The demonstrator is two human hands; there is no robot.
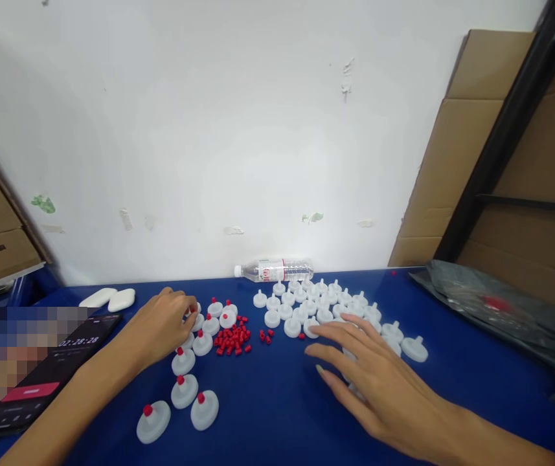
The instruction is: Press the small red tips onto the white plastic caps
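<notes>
My left hand (170, 320) is at the left group of white nozzle caps with red tips, its thumb and fingertips closed together. What sits between them is hidden. Close by stand several red-tipped white nozzle caps (203, 343). Small loose red tips (232, 338) lie heaped to the right of that hand. My right hand (367, 372) hovers over the near side of a cluster of plain white nozzle caps (310, 305). Its fingers are spread and nothing shows in them. Part of the cluster is hidden beneath it.
A clear plastic bottle (274, 270) lies along the wall behind the caps. At the left are a phone (68, 362) and white rounded objects (122, 299). Dark plastic wrapping (481, 310) lies at the right. Cardboard (456, 162) stands by the wall on the blue table (267, 414).
</notes>
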